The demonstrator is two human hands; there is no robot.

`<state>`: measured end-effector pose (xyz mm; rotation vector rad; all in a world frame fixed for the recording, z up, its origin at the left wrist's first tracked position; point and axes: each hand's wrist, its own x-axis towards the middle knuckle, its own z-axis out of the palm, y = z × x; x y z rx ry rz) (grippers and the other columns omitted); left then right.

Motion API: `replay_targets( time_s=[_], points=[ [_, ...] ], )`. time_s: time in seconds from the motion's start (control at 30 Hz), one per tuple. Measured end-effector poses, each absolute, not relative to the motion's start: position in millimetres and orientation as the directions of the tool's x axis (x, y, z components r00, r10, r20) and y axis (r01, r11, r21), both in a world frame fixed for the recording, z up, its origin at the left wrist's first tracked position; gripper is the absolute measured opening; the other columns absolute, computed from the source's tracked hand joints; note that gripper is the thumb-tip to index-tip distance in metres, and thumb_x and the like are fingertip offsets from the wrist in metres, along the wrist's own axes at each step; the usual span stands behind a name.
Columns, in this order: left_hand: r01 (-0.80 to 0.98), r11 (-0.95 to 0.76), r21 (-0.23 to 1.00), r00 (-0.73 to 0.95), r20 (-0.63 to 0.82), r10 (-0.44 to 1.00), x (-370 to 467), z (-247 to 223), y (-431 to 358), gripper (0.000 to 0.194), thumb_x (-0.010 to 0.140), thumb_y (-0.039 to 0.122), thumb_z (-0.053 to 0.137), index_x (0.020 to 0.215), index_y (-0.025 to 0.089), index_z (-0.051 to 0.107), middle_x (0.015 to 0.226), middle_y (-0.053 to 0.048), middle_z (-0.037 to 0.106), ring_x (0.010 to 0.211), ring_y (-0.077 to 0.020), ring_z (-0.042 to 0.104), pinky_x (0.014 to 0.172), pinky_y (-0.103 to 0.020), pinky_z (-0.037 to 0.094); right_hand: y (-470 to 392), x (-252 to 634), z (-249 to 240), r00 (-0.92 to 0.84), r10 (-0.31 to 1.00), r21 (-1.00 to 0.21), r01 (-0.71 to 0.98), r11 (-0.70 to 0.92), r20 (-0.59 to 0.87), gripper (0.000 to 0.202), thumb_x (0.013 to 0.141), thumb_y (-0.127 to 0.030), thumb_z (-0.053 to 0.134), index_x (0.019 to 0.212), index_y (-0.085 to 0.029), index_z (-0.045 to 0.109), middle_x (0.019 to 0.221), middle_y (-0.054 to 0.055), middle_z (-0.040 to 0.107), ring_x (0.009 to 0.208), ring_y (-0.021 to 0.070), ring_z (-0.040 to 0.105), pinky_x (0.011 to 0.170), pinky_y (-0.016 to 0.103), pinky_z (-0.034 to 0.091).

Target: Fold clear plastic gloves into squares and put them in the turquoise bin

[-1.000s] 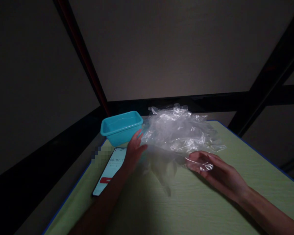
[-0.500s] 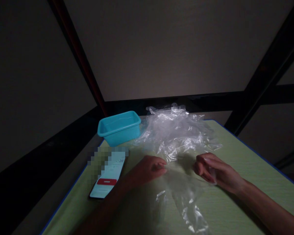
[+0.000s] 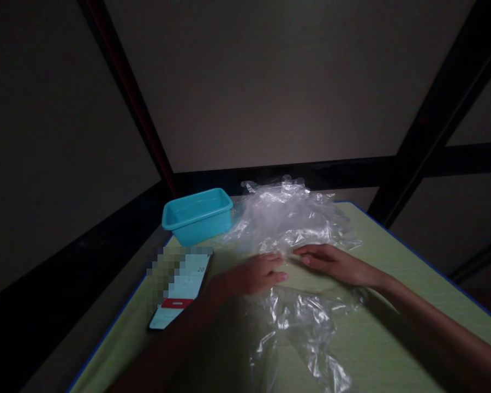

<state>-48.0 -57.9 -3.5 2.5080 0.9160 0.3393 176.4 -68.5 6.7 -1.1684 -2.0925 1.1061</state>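
My left hand [image 3: 262,274] reaches in from the left, its fingers stretched out and the thumb apart, slightly blurred. Facing it, my right hand [image 3: 334,263] has its fingers extended with a gap to the thumb. Both are at the near edge of a heap of thin clear plastic gloves [image 3: 288,213], with rounded finger-like tips at the back. Whether the fingertips touch the heap is hard to tell. Closer to me, a loose clear plastic glove [image 3: 300,316] lies crumpled on the table below my hands, held by neither.
A turquoise plastic basket [image 3: 198,225] stands at the table's back left, beside the heap. A phone [image 3: 188,284] with a lit screen lies near my left forearm, partly pixelated. The light green table [image 3: 396,305] has a blue edge; dark-framed wall panels rise behind it.
Both hands have uncurled and moved forward to the heap, the right one also leftward. The near plastic glove, earlier stretched between them, now lies let go on the table.
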Motion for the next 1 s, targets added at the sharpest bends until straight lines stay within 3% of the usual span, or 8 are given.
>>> replay_targets(
  time_s=[0.07,0.27,0.4,0.53,0.67,1.0],
  points=[
    [0.638,-0.652,0.411,0.725,-0.033,0.688,-44,-4,-44,0.042,0.087,0.036,0.048,0.123,0.014,0.053,0.134,-0.012,0.049,0.127,-0.0255,0.04,0.105,-0.037,0.031,-57,174,4,-0.515,0.856,-0.765,0.533,0.362,0.046,0.047,0.083,-0.052,0.046,0.107,-0.016,0.063,0.105,0.01,0.067,0.092,0.0249,0.061,0.081,0.039,0.046],
    [0.724,-0.606,0.331,0.664,-0.092,0.742,-30,-3,-4,0.054,0.089,0.039,0.041,0.131,0.006,0.04,0.138,-0.018,0.042,0.128,-0.0277,0.038,0.107,-0.035,0.024,-8,166,-3,-0.463,0.884,-0.67,0.635,0.385,0.07,0.044,0.081,-0.044,0.049,0.103,-0.009,0.064,0.1,0.014,0.067,0.088,0.0275,0.061,0.08,0.039,0.046],
    [0.744,-0.598,0.298,0.647,-0.099,0.756,-26,-3,12,0.057,0.091,0.041,0.037,0.133,0.002,0.035,0.141,-0.021,0.035,0.13,-0.0309,0.033,0.107,-0.04,0.022,13,164,-3,-0.448,0.891,-0.617,0.683,0.391,0.07,0.037,0.08,-0.036,0.052,0.104,-0.01,0.063,0.098,0.013,0.067,0.084,0.026,0.061,0.076,0.038,0.046],
    [0.718,-0.629,0.299,0.679,-0.105,0.726,-33,-4,14,0.054,0.089,0.037,0.042,0.133,0.006,0.036,0.142,-0.018,0.036,0.13,-0.0275,0.035,0.107,-0.037,0.025,6,166,2,-0.502,0.863,-0.584,0.687,0.434,0.051,0.035,0.08,-0.034,0.051,0.102,-0.011,0.064,0.09,0.01,0.068,0.078,0.0236,0.06,0.072,0.035,0.046],
    [0.685,-0.656,0.317,0.709,-0.086,0.7,-46,-6,2,0.053,0.087,0.032,0.046,0.134,0.008,0.038,0.141,-0.014,0.039,0.129,-0.0256,0.037,0.108,-0.033,0.025,-14,171,8,-0.56,0.828,-0.581,0.665,0.47,0.029,0.037,0.081,-0.035,0.048,0.104,-0.01,0.063,0.096,0.011,0.067,0.084,0.0233,0.061,0.074,0.033,0.047],
    [0.639,-0.677,0.366,0.742,-0.059,0.668,-72,0,-40,0.051,0.086,0.026,0.046,0.133,0.009,0.038,0.143,-0.016,0.035,0.134,-0.024,0.028,0.109,-0.038,0.024,-50,180,19,-0.574,0.819,-0.61,0.645,0.46,0.01,0.04,0.085,-0.041,0.045,0.108,-0.013,0.062,0.107,0.012,0.066,0.093,0.0248,0.061,0.082,0.037,0.045]
  ],
)
